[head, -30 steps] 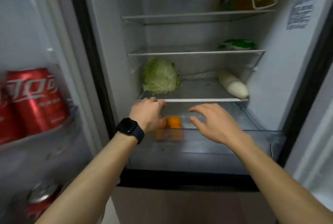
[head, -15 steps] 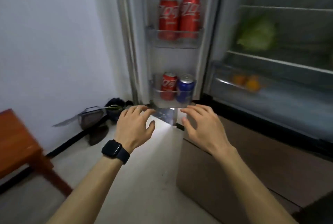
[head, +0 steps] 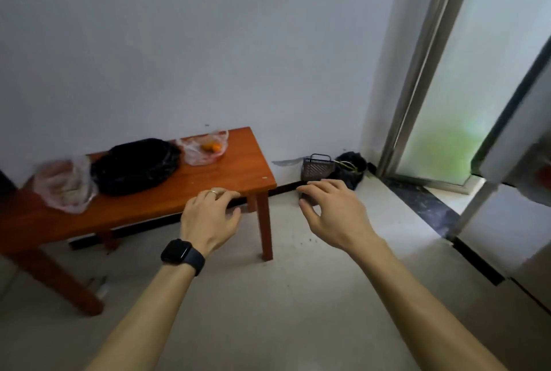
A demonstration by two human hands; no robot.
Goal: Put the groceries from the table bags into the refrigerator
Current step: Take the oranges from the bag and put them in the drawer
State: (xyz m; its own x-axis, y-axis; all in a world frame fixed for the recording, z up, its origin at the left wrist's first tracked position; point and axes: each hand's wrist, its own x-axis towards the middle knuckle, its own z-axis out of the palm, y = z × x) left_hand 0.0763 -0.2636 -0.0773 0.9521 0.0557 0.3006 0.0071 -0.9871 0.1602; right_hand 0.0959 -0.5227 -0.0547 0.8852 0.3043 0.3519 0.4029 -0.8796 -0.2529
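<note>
- Now your left hand (head: 208, 215) and right hand (head: 334, 212) both hover over the floor, fingers loosely curled, holding nothing.
- On the low orange-brown wooden table (head: 232, 169) sit a clear plastic bag with orange fruit (head: 205, 148), a crumpled black plastic bag (head: 137, 166), and a blurred pinkish clear bag (head: 65, 185).
- At far right, the grey refrigerator door (head: 518, 144) shows only its edge.

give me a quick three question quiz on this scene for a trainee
1. True or false: the left hand and the right hand both hold nothing.
2. How many bags lie on the table?
3. The orange fruit is: A loose on the tabletop; B inside a clear bag; C in a hand.
Key: 1 true; 2 three; 3 B.
</note>
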